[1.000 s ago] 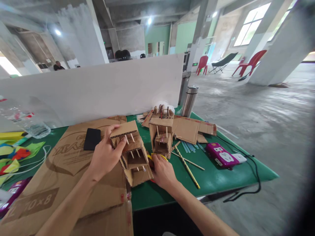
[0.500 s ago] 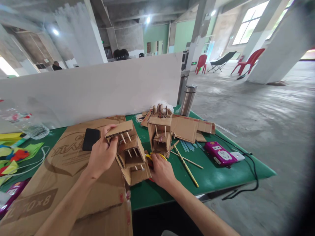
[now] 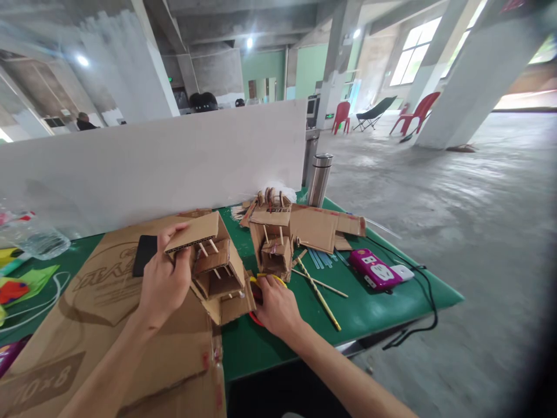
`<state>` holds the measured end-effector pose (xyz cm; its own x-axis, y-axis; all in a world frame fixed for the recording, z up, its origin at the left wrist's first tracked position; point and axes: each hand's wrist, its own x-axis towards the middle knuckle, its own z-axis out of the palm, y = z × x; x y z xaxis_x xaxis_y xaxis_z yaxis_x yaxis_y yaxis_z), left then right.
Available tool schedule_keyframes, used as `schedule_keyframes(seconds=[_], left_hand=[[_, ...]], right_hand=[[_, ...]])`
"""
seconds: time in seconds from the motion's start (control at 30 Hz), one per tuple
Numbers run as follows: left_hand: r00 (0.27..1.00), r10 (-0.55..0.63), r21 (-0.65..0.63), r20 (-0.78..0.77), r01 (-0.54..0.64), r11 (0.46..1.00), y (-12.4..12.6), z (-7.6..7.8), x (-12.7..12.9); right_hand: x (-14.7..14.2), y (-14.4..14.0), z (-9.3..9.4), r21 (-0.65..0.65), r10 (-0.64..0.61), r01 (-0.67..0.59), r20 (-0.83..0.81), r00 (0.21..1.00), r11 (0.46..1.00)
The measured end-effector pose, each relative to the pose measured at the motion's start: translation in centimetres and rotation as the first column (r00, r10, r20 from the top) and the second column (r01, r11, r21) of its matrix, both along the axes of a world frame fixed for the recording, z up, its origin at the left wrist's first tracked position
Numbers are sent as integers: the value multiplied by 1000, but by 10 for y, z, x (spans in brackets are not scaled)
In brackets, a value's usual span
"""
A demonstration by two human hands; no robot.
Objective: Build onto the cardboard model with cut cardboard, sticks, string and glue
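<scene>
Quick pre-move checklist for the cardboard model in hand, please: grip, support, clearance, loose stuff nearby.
1. Left hand grips the top panel of the cardboard model: ok.
2. Right hand at the model's lower right corner, on a yellow-and-red item; whether it holds that item: cannot tell.
3. Model's base rests on the flat cardboard sheet: ok.
4. Clear of the second cardboard model behind it: ok, a gap shows.
5. Loose sticks lie right of the right hand, on the green table: not ok if sweeping right.
6. Stick joints inside the model firm: cannot tell.
</scene>
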<state>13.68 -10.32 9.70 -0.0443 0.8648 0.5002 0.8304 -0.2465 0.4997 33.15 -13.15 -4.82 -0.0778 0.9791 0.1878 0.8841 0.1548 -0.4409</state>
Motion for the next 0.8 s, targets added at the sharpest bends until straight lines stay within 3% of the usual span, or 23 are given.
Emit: schedule_keyframes(seconds=[0.43, 0.53, 0.6, 0.7, 0.8], left_hand=[[997, -78, 19, -19, 78, 997, -1, -7, -2], [997, -77, -5, -33, 76, 997, -1, -9, -3], [997, -73, -11, -33, 73, 997, -1, -11, -5], [996, -87, 6, -19, 87, 996, -2, -13, -7], [996, -93, 12, 6, 93, 996, -3, -15, -8]], right_hand=[[5, -5, 10, 0, 69, -69, -102, 992, 998], [20, -15, 19, 24, 119, -117, -141, 983, 993], [46, -20, 25, 32, 114, -110, -166, 980, 993], [107, -11, 32, 1, -108, 110, -207, 972, 994], [170, 24, 36, -79, -397, 390, -253, 882, 917]])
